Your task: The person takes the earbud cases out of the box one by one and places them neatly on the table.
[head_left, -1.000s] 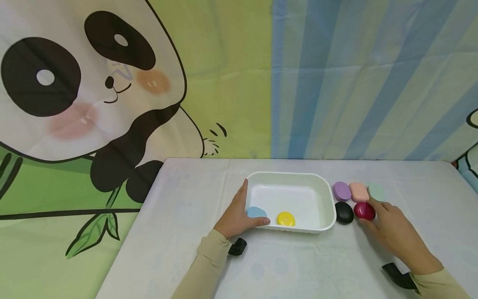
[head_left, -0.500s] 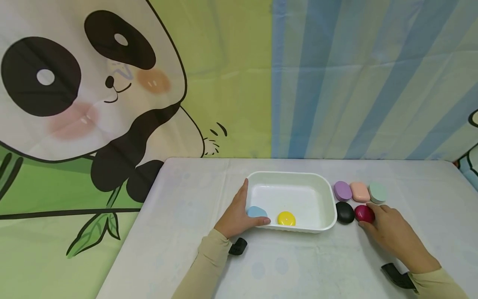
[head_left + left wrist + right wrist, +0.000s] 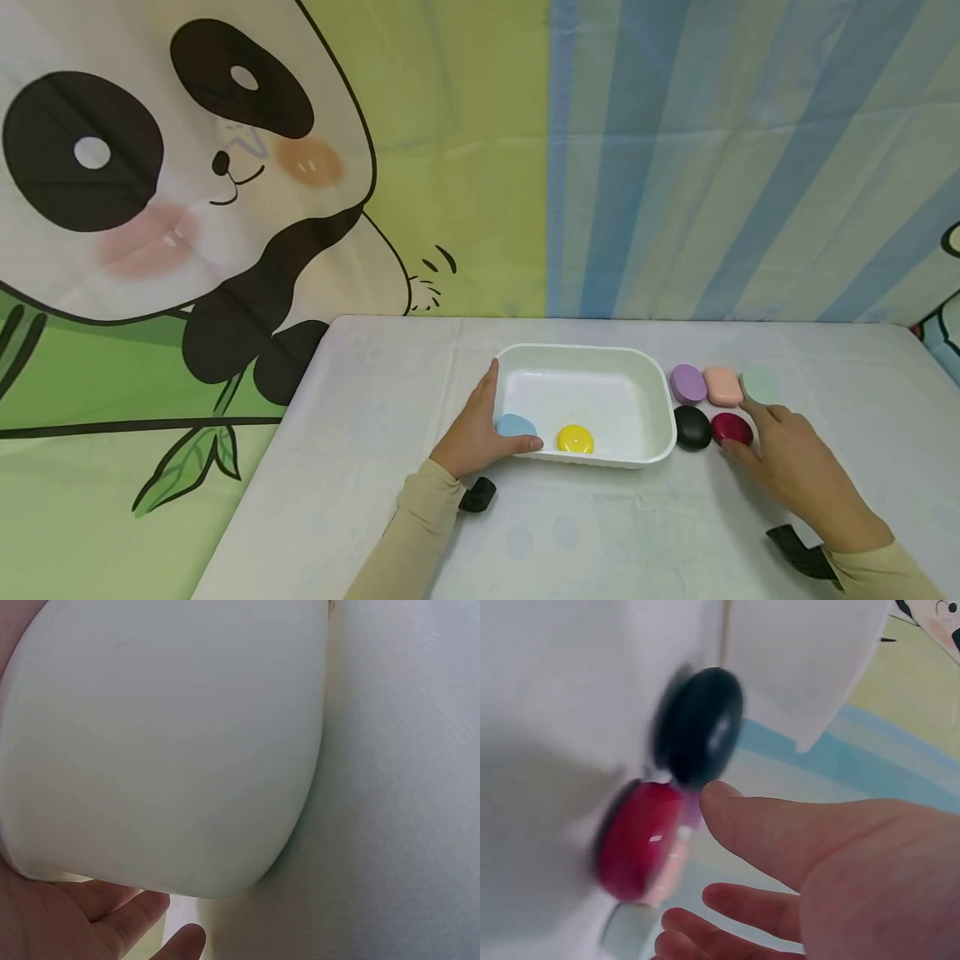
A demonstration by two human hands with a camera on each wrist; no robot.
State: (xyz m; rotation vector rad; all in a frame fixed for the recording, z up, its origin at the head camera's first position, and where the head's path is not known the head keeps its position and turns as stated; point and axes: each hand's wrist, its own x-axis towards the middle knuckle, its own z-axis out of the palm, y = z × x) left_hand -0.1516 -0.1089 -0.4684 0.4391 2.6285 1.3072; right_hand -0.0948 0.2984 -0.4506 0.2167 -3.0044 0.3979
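A shallow white tray (image 3: 585, 348) holds a light-blue rounded piece (image 3: 516, 426) and a glossy yellow round piece (image 3: 575, 439) along its near side. My left hand (image 3: 480, 433) holds the tray's near-left corner, thumb along the near rim and fingers along the left wall. To the tray's right, my right hand (image 3: 798, 467) hovers at a glossy dark-red round piece (image 3: 732, 428), thumb and index finger spread beside it. In the right wrist view its fingers (image 3: 750, 900) stand apart from the dark-red piece. A black round piece (image 3: 692, 427) lies just left of that piece.
Behind the dark-red and black pieces sit a purple one (image 3: 688, 384), a peach rounded square (image 3: 722, 387) and a pale-green one (image 3: 758, 383), partly covered by my index finger. Everything stands on a white-covered table (image 3: 390, 375) against a panda-printed curtain (image 3: 465, 167).
Over the last half second my right index finger has lifted off the dark-red piece's edge, toward the pale-green one. My left hand and the tray stay put.
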